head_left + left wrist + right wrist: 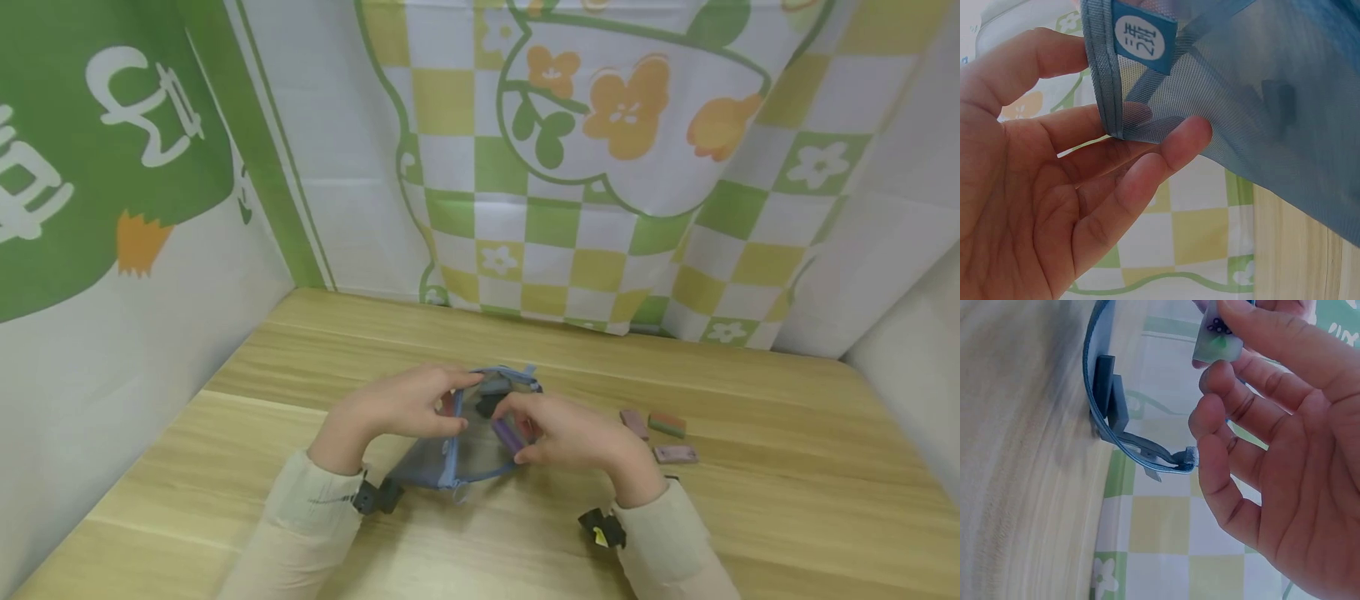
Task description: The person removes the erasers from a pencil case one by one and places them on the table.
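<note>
A blue mesh zip pouch (426,463) lies on its side on the table, its mouth toward the right. My left hand (416,406) grips the pouch's edge near the opening; in the left wrist view, its fingers lie about the seam beside a blue label (1144,39). At the mouth, my right hand (566,431) pinches a small purple block (509,436) between thumb and fingers. The right wrist view shows a dark grape-like print on this block (1218,340). Dark flat pieces (1105,381) sit inside the pouch.
Right of my right hand lie two pinkish blocks (677,454) and an orange-and-green one (667,425) on the wooden table (247,467). A checkered, flowered cloth (551,225) hangs along the back edge. A green-and-white printed cloth (112,167) hangs at left.
</note>
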`<state>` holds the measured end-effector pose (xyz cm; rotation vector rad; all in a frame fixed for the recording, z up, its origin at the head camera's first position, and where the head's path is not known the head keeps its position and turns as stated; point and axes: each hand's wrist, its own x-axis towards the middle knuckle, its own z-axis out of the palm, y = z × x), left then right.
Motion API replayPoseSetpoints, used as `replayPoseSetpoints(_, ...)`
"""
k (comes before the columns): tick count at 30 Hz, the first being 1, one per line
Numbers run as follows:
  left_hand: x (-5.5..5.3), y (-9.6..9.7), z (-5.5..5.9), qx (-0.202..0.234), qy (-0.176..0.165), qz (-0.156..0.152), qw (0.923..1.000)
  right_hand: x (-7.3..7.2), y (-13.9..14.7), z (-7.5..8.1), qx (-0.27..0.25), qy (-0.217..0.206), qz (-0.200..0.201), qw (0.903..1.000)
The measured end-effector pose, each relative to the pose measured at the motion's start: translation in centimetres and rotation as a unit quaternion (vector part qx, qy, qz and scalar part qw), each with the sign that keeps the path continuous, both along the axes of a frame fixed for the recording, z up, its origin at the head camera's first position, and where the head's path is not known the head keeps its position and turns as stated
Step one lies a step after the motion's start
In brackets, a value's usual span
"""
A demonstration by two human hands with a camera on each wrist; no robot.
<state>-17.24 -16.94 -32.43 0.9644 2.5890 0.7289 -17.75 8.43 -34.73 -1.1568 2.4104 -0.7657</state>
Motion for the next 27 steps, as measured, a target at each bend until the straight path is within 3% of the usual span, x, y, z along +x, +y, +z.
replayPoseSetpoints(18,0.1,-0.2,0.1,-0.001,0.000,0.008,1.0000,0.1,1.4,1.1,0.008,0.001,0.006,1.0000)
replayPoseSetpoints(27,0.0,-0.3,0.0,0.000,0.008,0.008,0.9999,0.2,2.5,1.7,0.000,-0.011,-0.016,0.9998)
